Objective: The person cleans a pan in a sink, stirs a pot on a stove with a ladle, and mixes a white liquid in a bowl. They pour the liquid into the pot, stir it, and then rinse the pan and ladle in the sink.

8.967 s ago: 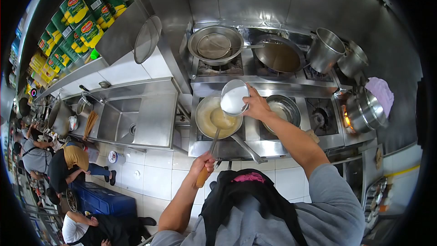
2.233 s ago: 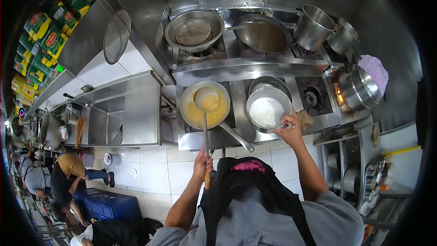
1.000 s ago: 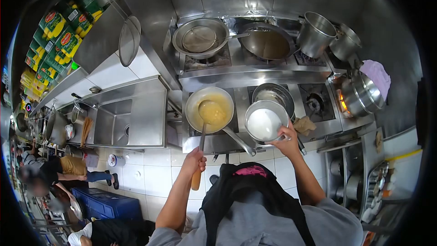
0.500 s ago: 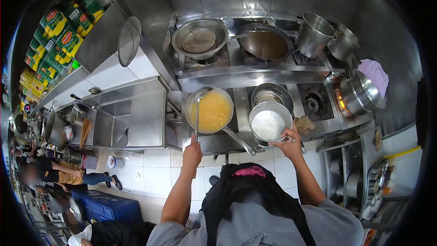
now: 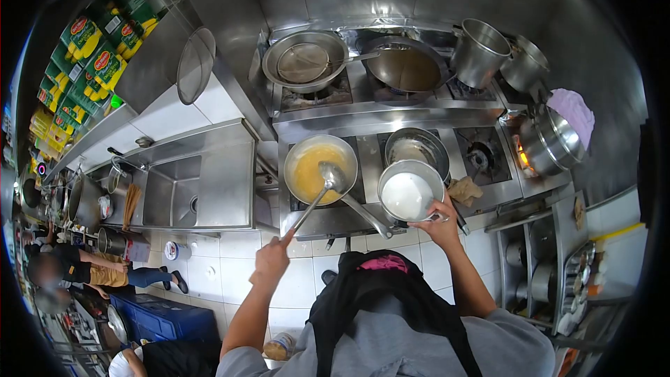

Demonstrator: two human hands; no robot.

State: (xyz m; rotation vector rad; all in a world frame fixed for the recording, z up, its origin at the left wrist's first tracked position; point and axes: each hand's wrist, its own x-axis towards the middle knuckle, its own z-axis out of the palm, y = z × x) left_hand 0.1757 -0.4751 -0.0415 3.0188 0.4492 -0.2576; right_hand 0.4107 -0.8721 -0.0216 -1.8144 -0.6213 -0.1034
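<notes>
Steel in left hand [image 5: 271,260]: ladle [image 5: 335,177], gripped by its handle, head at four o'clock within the light pan [image 5: 351,156] of yellow mixture [image 5: 308,167].
Steel in right hand [image 5: 438,222]: bowl [image 5: 433,179] of white liquid [image 5: 406,196], held near five o'clock.
Dark pan [image 5: 427,142]: on the stove [image 5: 317,220], twelve o'clock from the bowl.

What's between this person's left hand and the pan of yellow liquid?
In the head view, the ladle handle spans that gap, running from the left hand toward the pan and crossing the stove's steel front.
</notes>
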